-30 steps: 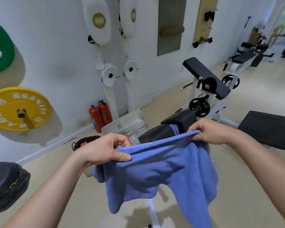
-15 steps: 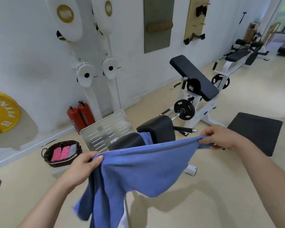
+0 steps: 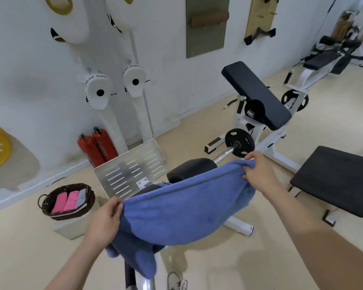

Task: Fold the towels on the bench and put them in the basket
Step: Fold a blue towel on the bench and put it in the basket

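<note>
A blue towel (image 3: pixel 182 210) hangs stretched in the air between my two hands, sagging in the middle and trailing down at the left. My left hand (image 3: pixel 105 218) grips its left edge, low and near me. My right hand (image 3: pixel 258 172) pinches its bunched right end, higher and farther out. Behind the towel are the black roller pads (image 3: pixel 191 167) of the bench, mostly hidden by the cloth. A dark wicker basket (image 3: pixel 48 212) stands on a pale block at the left; it holds two folded pink towels (image 3: pixel 66 200) and a grey one (image 3: pixel 81 197).
A slotted metal footplate (image 3: pixel 132 166) leans behind the bench. Two red fire extinguishers (image 3: pixel 96 146) stand by the wall. A white curl bench with a black pad (image 3: pixel 256 93) and weight plate (image 3: pixel 239 142) is at the right, beside a black seat pad (image 3: pixel 335 178). My shoe (image 3: pixel 176 281) shows below.
The view has swung right and down, bringing the basket fully into sight. My hands have spread apart along the towel and it now hangs lower, sagging between them.
</note>
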The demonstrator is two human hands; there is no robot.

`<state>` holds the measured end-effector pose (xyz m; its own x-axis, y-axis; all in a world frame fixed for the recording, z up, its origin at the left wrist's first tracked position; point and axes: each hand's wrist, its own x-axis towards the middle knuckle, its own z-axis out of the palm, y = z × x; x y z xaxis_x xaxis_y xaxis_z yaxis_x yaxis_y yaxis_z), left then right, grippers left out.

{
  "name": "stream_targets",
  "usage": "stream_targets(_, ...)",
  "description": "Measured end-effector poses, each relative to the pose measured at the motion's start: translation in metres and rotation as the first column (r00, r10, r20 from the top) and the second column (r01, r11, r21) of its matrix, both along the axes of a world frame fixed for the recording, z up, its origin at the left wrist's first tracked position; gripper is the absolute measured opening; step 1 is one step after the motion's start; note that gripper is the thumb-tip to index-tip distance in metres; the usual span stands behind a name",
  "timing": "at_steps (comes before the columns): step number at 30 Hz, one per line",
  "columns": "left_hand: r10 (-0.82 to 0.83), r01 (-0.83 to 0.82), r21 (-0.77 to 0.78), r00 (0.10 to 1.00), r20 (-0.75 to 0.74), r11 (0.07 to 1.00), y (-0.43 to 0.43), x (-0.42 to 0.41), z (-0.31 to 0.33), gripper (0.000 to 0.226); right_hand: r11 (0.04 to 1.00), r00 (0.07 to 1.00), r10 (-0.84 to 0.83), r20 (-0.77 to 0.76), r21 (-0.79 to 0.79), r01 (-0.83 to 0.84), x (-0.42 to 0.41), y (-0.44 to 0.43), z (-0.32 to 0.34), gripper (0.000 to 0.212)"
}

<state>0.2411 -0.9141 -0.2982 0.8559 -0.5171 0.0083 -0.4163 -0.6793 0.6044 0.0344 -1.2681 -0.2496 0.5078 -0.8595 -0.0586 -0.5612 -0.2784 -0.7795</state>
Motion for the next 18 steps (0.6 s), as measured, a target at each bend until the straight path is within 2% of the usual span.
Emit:
stream_targets(4,-0.01,0.013,0.081,1.0,-0.028,0.997,-0.026,0.041,-0.03,0.026,0.998,0.999,-0.006,-0.041,-0.061,0.003,0.044,-0.026,-0.024,0.007)
stream_targets(8,0.034,-0.025,0.124,0.997,-0.07,0.992,-0.045,0.081,-0.06,0.022,0.999,0.999,-0.001,-0.051,-0.042,-0.002,0.083,-0.042,-0.047,0.001)
stream_targets(11,0.121,-0.1,0.181,0.987,-0.11,0.978,-0.06,0.103,-0.076,0.017,0.998,1.0,0.017,-0.015,-0.056,-0.018,0.111,-0.056,-0.064,0.004)
stream_targets(18,0.281,-0.209,0.451,0.955,-0.099,0.868,-0.095,0.13,-0.101,0.03,0.975,0.984,0.141,-0.106,-0.154,-0.157,0.178,-0.096,-0.092,0.012)
